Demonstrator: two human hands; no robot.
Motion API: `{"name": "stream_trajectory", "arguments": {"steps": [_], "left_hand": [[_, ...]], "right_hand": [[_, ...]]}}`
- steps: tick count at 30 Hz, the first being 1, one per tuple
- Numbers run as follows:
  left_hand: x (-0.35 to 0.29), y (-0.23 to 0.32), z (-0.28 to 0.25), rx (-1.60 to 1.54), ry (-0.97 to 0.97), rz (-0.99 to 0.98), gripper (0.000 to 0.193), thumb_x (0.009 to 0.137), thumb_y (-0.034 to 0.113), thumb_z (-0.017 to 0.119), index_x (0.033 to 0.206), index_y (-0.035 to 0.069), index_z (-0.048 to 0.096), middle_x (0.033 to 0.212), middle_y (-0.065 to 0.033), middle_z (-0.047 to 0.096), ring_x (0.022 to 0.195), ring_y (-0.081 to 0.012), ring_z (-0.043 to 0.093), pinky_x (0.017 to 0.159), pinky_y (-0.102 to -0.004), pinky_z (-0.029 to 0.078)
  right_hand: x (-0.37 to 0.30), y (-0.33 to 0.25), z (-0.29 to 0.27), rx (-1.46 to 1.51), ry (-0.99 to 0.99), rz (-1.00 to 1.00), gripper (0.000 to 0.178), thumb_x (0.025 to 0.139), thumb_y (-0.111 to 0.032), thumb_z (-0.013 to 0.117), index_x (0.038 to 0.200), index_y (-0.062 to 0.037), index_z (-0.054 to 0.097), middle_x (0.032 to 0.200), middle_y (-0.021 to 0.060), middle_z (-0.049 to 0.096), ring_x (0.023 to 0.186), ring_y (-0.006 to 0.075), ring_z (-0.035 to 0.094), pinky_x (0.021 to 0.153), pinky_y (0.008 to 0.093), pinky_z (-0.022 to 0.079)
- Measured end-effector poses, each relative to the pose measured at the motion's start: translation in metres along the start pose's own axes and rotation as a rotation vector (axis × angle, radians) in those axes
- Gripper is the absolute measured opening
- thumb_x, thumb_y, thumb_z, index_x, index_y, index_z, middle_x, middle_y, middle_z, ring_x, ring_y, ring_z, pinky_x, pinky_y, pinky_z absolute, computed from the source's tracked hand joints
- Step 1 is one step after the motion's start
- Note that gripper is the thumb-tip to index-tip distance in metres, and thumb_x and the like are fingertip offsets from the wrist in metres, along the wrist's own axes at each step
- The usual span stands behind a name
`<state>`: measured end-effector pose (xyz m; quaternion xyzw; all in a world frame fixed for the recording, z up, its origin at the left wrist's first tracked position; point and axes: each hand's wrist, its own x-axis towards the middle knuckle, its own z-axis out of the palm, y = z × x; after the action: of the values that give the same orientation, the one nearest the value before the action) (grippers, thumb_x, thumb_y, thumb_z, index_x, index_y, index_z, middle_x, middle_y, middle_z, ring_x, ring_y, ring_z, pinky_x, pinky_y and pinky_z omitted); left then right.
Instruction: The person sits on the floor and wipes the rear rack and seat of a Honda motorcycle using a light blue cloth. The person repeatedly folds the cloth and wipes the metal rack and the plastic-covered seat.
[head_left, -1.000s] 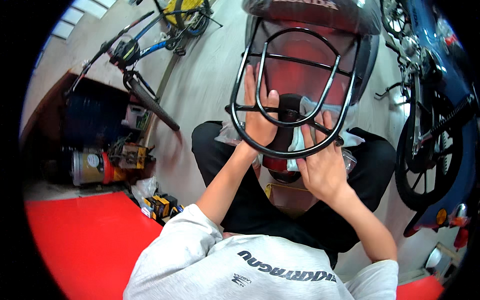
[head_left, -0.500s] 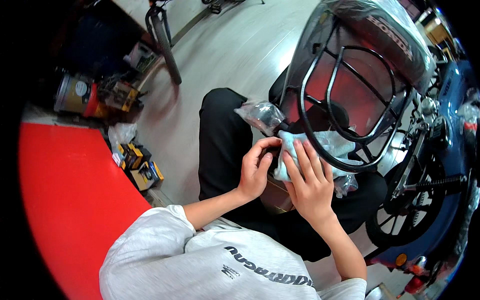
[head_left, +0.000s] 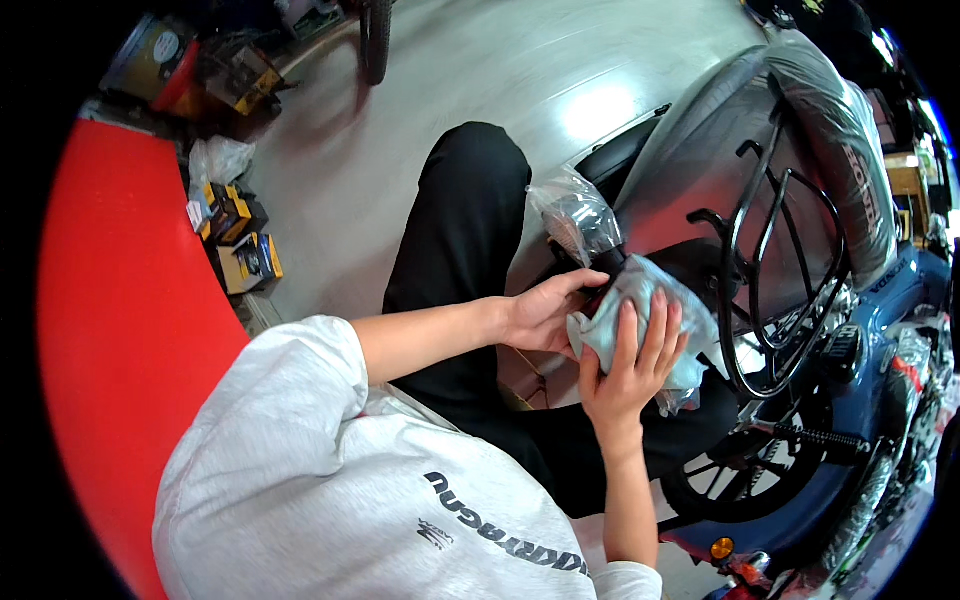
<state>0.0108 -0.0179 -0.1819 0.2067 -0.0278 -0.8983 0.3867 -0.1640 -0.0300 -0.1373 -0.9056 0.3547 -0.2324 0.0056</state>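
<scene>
A pale blue cloth is draped over a dark part between my knees and hides most of it. My right hand presses the cloth from above, its fingers long and slightly spread. Beside the cloth's left edge, my left hand curls around the part, thumb on top, other fingers partly hidden beneath. What it grips is covered. Next to my left fingertips, a part wrapped in clear plastic sticks out. To the right of the cloth stands a black tubular rack, in front of a plastic-covered seat.
A blue motorcycle with its wheel stands at the right. At the left is a red surface, with small yellow and black boxes beyond its edge. A bicycle tyre shows at the top, above the pale floor.
The view has shifted, and the rack and seat appear turned and farther right. My left hand has opened its thumb outward along the part, while my right hand stays on the now bunched cloth.
</scene>
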Motion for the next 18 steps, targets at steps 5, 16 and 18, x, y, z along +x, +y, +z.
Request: {"name": "stream_trajectory", "arguments": {"steps": [5,16,18], "left_hand": [[0.003,-0.006,-0.005,0.115,-0.006,0.076,0.06,0.097,0.062,0.045,0.136,0.016,0.05,0.128,-0.0033,0.058,0.115,-0.0168,0.058,0.099,-0.0406,0.047],[0.002,-0.006,-0.012,0.208,-0.094,0.104,0.059,0.104,0.058,0.028,0.143,0.018,0.044,0.138,-0.0019,0.051,0.122,-0.0182,0.053,0.101,-0.0412,0.045],[0.003,-0.006,-0.013,0.164,-0.082,0.1,0.056,0.103,0.057,0.032,0.14,0.017,0.046,0.133,-0.0022,0.053,0.118,-0.0177,0.055,0.1,-0.0409,0.046]], "right_hand": [[-0.007,-0.004,0.001,0.019,-0.009,0.008,0.053,0.094,-0.036,0.053,0.14,-0.0088,0.05,0.15,0.0225,0.041,0.141,0.0446,0.034,0.116,0.0597,0.016],[0.016,-0.003,0.009,-0.007,0.056,-0.029,0.044,0.094,-0.037,0.052,0.126,-0.0091,0.062,0.14,0.0147,0.054,0.138,0.0365,0.042,0.119,0.0542,0.015],[-0.001,-0.01,0.018,0.017,0.139,-0.008,0.043,0.099,-0.035,0.048,0.129,-0.0065,0.058,0.141,0.0183,0.052,0.138,0.0407,0.041,0.117,0.0562,0.017]]}}
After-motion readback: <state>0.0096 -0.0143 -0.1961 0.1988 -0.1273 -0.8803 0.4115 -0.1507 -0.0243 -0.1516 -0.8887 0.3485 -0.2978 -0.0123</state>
